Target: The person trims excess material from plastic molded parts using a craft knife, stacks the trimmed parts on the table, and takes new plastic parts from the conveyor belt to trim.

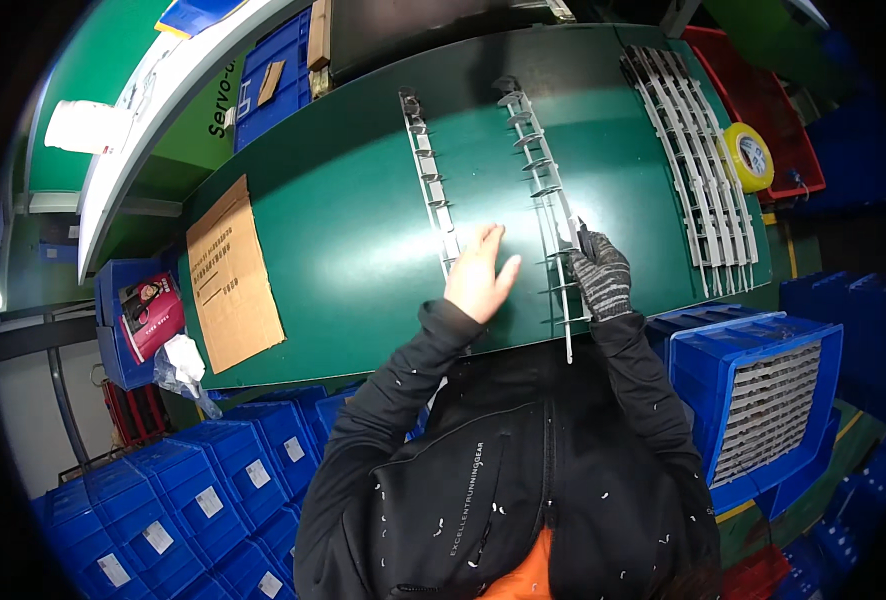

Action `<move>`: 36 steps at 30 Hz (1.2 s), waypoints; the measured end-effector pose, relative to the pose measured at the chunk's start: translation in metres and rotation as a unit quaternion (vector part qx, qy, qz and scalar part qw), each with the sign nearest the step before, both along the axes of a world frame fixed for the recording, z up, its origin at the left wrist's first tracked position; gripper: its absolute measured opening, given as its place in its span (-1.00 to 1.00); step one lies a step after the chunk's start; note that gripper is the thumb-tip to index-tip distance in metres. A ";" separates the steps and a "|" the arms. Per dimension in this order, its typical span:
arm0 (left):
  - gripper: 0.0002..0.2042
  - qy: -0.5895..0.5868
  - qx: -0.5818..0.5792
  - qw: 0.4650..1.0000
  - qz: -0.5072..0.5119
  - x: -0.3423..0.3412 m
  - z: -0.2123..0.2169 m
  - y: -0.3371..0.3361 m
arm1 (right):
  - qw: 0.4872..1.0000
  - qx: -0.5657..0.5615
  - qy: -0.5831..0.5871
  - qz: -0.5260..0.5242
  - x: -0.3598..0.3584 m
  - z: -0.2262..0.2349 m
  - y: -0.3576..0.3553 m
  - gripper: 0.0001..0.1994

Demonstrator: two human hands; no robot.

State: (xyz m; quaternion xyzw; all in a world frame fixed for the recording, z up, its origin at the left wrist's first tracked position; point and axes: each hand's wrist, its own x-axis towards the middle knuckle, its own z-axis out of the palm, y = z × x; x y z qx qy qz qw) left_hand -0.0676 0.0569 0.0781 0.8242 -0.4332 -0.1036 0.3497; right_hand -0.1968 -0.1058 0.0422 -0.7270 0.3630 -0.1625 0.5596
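Bare left hand [478, 278] loosely spread, seemingly empty; grey knit-gloved right hand [603, 277] curled at long pale ribbed strip [549, 188], grip unclear; yellow tape roll [748, 158] far right.

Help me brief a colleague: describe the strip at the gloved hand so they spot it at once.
On the green table, left of the bundle of strips, two strips lie apart. Take the right strip, whose near end pokes past the table's edge. The gloved right hand touches it, while the bare left hand is by the left strip.
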 end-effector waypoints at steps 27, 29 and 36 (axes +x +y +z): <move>-0.25 -0.249 0.172 0.936 -0.180 -0.012 -0.079 -0.268 | 0.938 0.019 -0.167 -0.303 -0.178 0.092 -0.024 -0.79; -0.26 -0.264 0.170 0.908 -0.278 -0.052 -0.081 -0.252 | 0.932 0.042 -0.201 -0.298 -0.178 0.092 -0.025 -0.78; -0.67 0.309 0.273 0.550 -0.727 -0.144 -0.030 -0.138 | 0.962 0.076 -0.173 -0.198 -0.155 0.093 -0.040 -0.74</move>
